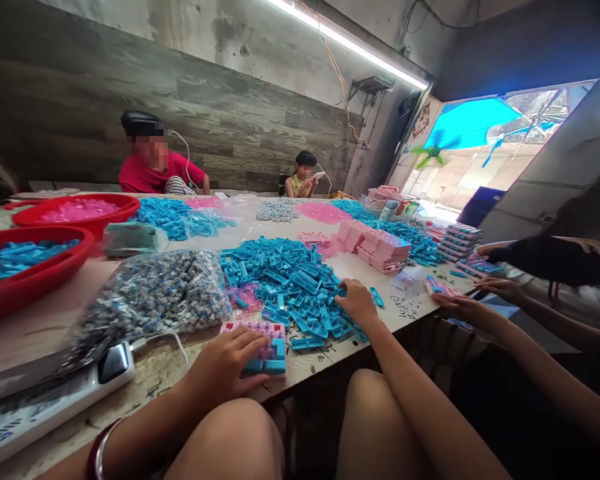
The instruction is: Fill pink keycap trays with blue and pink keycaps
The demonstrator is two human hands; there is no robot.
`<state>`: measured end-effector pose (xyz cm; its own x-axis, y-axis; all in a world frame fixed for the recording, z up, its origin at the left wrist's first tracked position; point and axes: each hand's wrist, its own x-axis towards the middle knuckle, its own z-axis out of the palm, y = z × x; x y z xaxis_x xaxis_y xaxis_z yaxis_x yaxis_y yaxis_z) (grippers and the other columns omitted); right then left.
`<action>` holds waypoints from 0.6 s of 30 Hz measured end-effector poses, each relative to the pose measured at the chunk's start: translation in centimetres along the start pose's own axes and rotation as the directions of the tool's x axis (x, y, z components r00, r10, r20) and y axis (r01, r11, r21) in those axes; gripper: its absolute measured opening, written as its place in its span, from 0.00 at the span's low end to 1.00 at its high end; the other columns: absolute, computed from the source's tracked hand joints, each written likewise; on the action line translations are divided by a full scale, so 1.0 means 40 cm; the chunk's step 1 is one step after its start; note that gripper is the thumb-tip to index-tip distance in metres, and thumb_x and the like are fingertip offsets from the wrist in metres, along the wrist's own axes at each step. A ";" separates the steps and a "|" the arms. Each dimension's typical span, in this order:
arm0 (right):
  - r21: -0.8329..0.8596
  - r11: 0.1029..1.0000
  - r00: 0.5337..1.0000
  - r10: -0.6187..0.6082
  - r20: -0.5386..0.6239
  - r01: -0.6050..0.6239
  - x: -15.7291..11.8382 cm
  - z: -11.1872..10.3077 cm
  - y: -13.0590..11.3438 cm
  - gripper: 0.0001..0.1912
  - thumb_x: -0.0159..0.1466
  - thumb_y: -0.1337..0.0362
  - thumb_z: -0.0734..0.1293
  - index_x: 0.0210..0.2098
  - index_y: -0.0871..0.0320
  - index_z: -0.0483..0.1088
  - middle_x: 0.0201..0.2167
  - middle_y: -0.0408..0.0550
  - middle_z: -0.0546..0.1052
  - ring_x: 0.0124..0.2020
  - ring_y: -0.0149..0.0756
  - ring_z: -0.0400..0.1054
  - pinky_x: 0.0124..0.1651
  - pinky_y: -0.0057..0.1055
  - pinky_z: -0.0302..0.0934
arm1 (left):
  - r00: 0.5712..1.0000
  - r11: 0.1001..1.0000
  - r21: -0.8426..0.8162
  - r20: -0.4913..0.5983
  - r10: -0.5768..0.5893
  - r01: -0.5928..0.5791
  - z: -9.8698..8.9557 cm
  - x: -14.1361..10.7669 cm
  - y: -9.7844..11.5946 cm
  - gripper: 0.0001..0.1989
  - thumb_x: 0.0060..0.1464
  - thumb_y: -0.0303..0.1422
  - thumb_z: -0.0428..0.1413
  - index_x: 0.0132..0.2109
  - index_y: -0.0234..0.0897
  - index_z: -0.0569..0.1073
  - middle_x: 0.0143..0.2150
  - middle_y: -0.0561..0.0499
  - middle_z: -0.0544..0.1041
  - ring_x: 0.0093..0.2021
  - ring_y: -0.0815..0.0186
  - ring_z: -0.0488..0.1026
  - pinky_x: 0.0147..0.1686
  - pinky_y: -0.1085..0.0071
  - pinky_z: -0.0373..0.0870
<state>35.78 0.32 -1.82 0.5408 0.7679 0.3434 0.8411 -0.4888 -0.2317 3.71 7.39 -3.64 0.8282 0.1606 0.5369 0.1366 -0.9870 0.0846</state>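
Note:
My left hand (237,353) lies over a pink plastic tray (225,328), fingers across its top and thumb along the near edge, holding it at the table's edge. Blue plastic pieces (275,366) sit in the tray's near and right parts; small clear pink parts show beside my fingers. My right hand (359,301) reaches to the right side of a heap of blue plastic pieces (300,280). Its fingers are curled in against the heap, pinching a blue piece that is mostly hidden. One loose blue piece (377,297) lies just right of that hand.
A clear bag of small grey-and-blue parts (165,290) lies left, near red basins (75,267) and a power strip (55,407). Stacked pink trays (375,243) stand behind my right hand. A co-worker's hands (473,310) hold a tray at right. Two people (155,160) sit across the table.

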 end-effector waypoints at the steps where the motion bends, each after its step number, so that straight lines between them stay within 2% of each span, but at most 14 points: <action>1: 0.012 1.000 1.000 -0.008 -0.019 0.008 -0.002 -0.004 -0.006 0.12 0.53 0.70 0.64 0.38 0.63 0.69 0.38 0.53 0.72 0.41 0.40 0.66 0.43 0.31 0.58 | 1.000 1.000 -0.009 -0.005 -0.026 0.026 -0.012 0.005 -0.005 0.15 0.54 0.38 0.54 0.48 0.38 0.71 0.44 0.45 0.76 0.43 0.59 0.72 0.42 0.64 0.69; 3: 0.053 0.998 0.997 -0.039 -0.063 0.043 -0.009 -0.011 -0.024 0.12 0.54 0.69 0.63 0.39 0.62 0.69 0.37 0.52 0.71 0.37 0.38 0.66 0.42 0.31 0.59 | 0.989 0.987 0.062 0.000 -0.150 0.150 -0.049 0.017 -0.032 0.10 0.58 0.34 0.49 0.40 0.37 0.73 0.38 0.46 0.76 0.39 0.61 0.73 0.39 0.68 0.69; 4: 0.085 0.993 0.994 -0.068 -0.088 0.076 -0.014 -0.013 -0.035 0.12 0.53 0.69 0.63 0.38 0.62 0.69 0.36 0.51 0.70 0.34 0.37 0.66 0.42 0.32 0.60 | 0.967 0.958 0.140 0.001 -0.254 0.252 -0.074 0.023 -0.054 0.11 0.58 0.31 0.47 0.37 0.36 0.74 0.36 0.46 0.76 0.37 0.61 0.73 0.36 0.68 0.69; 5: 0.125 0.985 0.988 -0.103 -0.112 0.117 -0.020 -0.014 -0.047 0.11 0.53 0.69 0.63 0.37 0.62 0.69 0.34 0.51 0.70 0.32 0.36 0.66 0.41 0.32 0.60 | 0.923 0.894 0.248 -0.002 -0.386 0.374 -0.101 0.027 -0.081 0.12 0.57 0.30 0.46 0.34 0.35 0.73 0.33 0.45 0.76 0.35 0.60 0.73 0.35 0.67 0.69; 7: 0.233 0.948 0.972 -0.185 -0.146 0.215 -0.033 -0.015 -0.075 0.10 0.52 0.70 0.63 0.34 0.62 0.70 0.32 0.48 0.68 0.29 0.34 0.64 0.39 0.32 0.61 | 0.759 0.688 0.416 -0.008 -0.651 0.594 -0.150 0.027 -0.145 0.13 0.56 0.30 0.45 0.33 0.34 0.74 0.33 0.43 0.76 0.35 0.55 0.74 0.33 0.64 0.69; 8: 0.296 0.919 0.963 -0.226 -0.145 0.260 -0.041 -0.015 -0.090 0.09 0.51 0.70 0.63 0.33 0.62 0.70 0.30 0.47 0.67 0.28 0.33 0.64 0.38 0.32 0.61 | 0.680 0.615 0.450 0.021 -0.733 0.648 -0.169 0.023 -0.177 0.13 0.55 0.29 0.45 0.33 0.34 0.75 0.34 0.41 0.76 0.35 0.53 0.74 0.33 0.63 0.69; 9: 0.360 0.886 0.956 -0.263 -0.129 0.292 -0.049 -0.015 -0.105 0.09 0.51 0.71 0.63 0.32 0.62 0.70 0.30 0.46 0.67 0.28 0.33 0.64 0.37 0.32 0.62 | 0.624 0.577 0.448 0.053 -0.779 0.683 -0.182 0.016 -0.206 0.13 0.54 0.28 0.45 0.34 0.34 0.75 0.35 0.40 0.77 0.37 0.52 0.74 0.35 0.61 0.69; 10: 0.424 0.850 0.949 -0.297 -0.104 0.313 -0.058 -0.016 -0.121 0.09 0.50 0.71 0.63 0.31 0.61 0.70 0.30 0.46 0.67 0.28 0.32 0.64 0.36 0.31 0.62 | 0.601 0.567 0.427 0.065 -0.796 0.705 -0.188 0.008 -0.231 0.13 0.53 0.27 0.46 0.37 0.34 0.75 0.39 0.40 0.77 0.40 0.52 0.74 0.37 0.61 0.69; 11: 0.488 0.811 0.941 -0.331 -0.073 0.323 -0.068 -0.018 -0.136 0.09 0.50 0.72 0.62 0.31 0.60 0.70 0.30 0.45 0.67 0.29 0.32 0.64 0.36 0.31 0.62 | 0.601 0.575 0.416 0.080 -0.795 0.705 -0.188 0.000 -0.250 0.14 0.52 0.26 0.47 0.41 0.35 0.75 0.42 0.41 0.76 0.43 0.53 0.73 0.41 0.63 0.68; 12: 0.549 0.770 0.929 -0.367 -0.036 0.325 -0.078 -0.020 -0.150 0.10 0.49 0.72 0.62 0.31 0.60 0.70 0.30 0.45 0.67 0.29 0.32 0.65 0.35 0.30 0.63 | 0.619 0.601 0.392 0.097 -0.780 0.696 -0.182 -0.008 -0.264 0.15 0.51 0.25 0.48 0.43 0.36 0.74 0.45 0.43 0.75 0.46 0.55 0.72 0.44 0.65 0.67; 14: 0.662 0.682 0.891 -0.451 0.047 0.310 -0.100 -0.029 -0.177 0.11 0.49 0.74 0.62 0.31 0.60 0.70 0.32 0.45 0.67 0.31 0.32 0.66 0.34 0.28 0.64 | 0.676 0.674 0.329 0.128 -0.726 0.661 -0.164 -0.019 -0.279 0.16 0.51 0.25 0.50 0.46 0.37 0.73 0.49 0.45 0.74 0.49 0.59 0.70 0.48 0.68 0.64; 16: 0.739 0.606 0.822 -0.555 0.128 0.294 -0.122 -0.041 -0.200 0.11 0.49 0.74 0.62 0.31 0.60 0.70 0.33 0.45 0.68 0.32 0.31 0.66 0.34 0.27 0.64 | 0.715 0.722 0.264 0.141 -0.685 0.640 -0.146 -0.023 -0.282 0.13 0.51 0.27 0.52 0.44 0.36 0.73 0.47 0.45 0.74 0.48 0.59 0.70 0.49 0.69 0.64; 18: 0.766 0.572 0.744 -0.640 0.191 0.295 -0.142 -0.051 -0.218 0.12 0.48 0.75 0.62 0.31 0.60 0.71 0.33 0.44 0.68 0.31 0.29 0.67 0.33 0.26 0.64 | 0.721 0.727 0.235 0.127 -0.681 0.646 -0.135 -0.023 -0.281 0.09 0.51 0.29 0.53 0.41 0.33 0.73 0.44 0.43 0.75 0.46 0.58 0.71 0.46 0.67 0.65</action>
<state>25.39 -0.65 0.11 -0.1378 0.9635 0.2297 0.6325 0.2640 -0.7281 -1.54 18.30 -0.54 0.5727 0.7888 0.2231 0.7617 -0.6126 0.2108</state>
